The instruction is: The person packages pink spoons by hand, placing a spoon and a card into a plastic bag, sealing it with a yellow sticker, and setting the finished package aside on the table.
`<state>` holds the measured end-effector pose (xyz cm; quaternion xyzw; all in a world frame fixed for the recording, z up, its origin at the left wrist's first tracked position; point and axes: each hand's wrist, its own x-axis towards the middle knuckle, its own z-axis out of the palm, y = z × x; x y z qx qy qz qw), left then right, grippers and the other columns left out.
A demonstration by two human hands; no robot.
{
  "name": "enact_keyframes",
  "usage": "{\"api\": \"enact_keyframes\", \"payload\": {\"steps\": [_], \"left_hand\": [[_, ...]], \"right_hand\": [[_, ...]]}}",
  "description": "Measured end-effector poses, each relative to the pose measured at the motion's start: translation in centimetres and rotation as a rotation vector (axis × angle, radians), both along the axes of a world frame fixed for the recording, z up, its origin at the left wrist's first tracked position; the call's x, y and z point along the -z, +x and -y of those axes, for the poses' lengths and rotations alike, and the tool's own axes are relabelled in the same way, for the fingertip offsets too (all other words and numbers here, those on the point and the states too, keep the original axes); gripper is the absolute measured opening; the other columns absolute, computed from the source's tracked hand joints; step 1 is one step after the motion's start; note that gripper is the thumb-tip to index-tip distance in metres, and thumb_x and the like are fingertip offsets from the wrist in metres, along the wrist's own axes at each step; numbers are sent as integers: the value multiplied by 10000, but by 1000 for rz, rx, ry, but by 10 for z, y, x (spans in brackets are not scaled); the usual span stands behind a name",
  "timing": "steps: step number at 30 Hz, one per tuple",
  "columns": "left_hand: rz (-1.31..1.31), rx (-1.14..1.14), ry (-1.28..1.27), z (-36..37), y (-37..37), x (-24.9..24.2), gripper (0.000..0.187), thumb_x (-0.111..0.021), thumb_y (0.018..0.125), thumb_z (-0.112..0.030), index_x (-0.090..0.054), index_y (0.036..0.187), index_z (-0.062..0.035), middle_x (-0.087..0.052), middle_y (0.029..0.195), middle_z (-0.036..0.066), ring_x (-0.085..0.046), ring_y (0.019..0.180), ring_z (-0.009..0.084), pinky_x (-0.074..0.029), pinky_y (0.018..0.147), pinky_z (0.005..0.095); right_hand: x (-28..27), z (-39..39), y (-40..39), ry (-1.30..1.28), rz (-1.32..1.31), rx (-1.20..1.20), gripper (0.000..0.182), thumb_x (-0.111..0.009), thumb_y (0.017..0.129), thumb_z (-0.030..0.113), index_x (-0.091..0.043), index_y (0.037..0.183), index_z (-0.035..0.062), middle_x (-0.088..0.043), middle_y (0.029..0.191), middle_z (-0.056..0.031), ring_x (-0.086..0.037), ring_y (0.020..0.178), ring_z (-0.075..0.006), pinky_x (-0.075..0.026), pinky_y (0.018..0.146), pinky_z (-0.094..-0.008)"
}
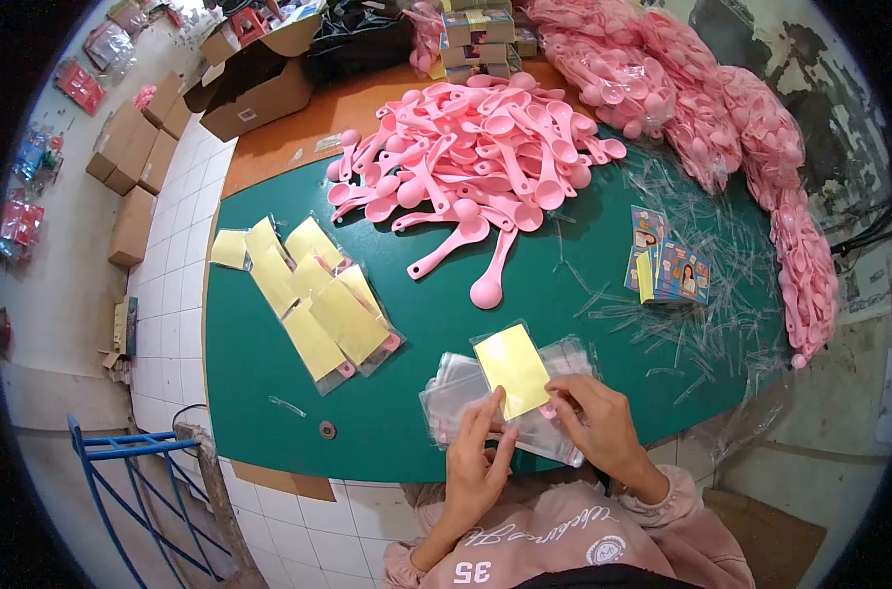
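The yellow card [513, 368] lies straight ahead of the person, in a clear sleeve on top of a loose stack of clear bags [451, 388], which rests at the near edge of the green tabletop [387, 432]. Its long axis runs away from the body, the far end leaning a little to the left, and its near end sits between the two hands. Neither hand is clearly nearer, since both meet the card's lower part from opposite sides. The left hand [477, 466] has its index fingertip on the lower left edge, with the thumb just below; whether that grip is closed on anything, I cannot tell. The right hand [603, 427] appears to pinch the sleeve at the lower right, thumb and index together beside a small pink tip [548, 410] that shows past the card. Beyond the far end, well apart from the hands, lie a loose pink spoon [487, 292] and the heap of spoons [465, 157]. Yellow-faced packets [351, 319] overlap to the left; printed cards [683, 273] sit to the right.
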<state>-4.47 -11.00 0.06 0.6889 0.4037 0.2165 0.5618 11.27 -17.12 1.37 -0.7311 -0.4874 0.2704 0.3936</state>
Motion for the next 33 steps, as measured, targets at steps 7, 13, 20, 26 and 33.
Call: {"api": "enact_keyframes", "payload": {"steps": [7, 13, 20, 26, 33], "left_hand": [[13, -23, 14, -1, -4, 1, 499, -566, 805, -5, -419, 1281, -41, -511, 1076, 93, -548, 808, 114, -493, 468, 179], [-138, -287, 428, -70, -43, -21, 467, -576, 794, -22, -465, 1247, -48, -503, 1194, 137, -570, 894, 235, -491, 724, 329], [-221, 234, 574, -72, 5, -35, 231, -645, 751, -130, -603, 973, -81, -558, 1070, 111, -575, 929, 281, -460, 802, 353], [-222, 563, 641, -87, 63, 11, 228, -654, 730, -126, -575, 916, -21, -576, 940, 133, -601, 756, 266, -486, 651, 339], [69, 746, 270, -104, 62, 18, 179, -613, 744, -67, -566, 904, -2, -572, 780, 119, -579, 683, 239, -475, 616, 330]], "right_hand": [[-1, -4, 10, -94, 131, -178, 326, -567, 790, 47, -534, 1111, -2, -561, 811, -156, -569, 683, -272, -464, 623, -330], [0, -98, 64, 164, 503, -347, 288, -519, 743, 33, -555, 1029, 39, -526, 932, -141, -526, 867, -308, -439, 721, -389], [31, -141, 85, 183, 1069, -471, 214, -490, 766, 111, -588, 955, 87, -536, 948, -63, -507, 952, -204, -381, 802, -332], [-4, -84, 94, 239, 446, -284, 311, -499, 749, -31, -576, 1040, 49, -508, 896, -92, -539, 854, -219, -450, 739, -339], [-50, -62, 104, 97, 106, -143, 274, -473, 797, -52, -566, 1041, 30, -504, 877, -99, -565, 730, -172, -470, 648, -287]]}}
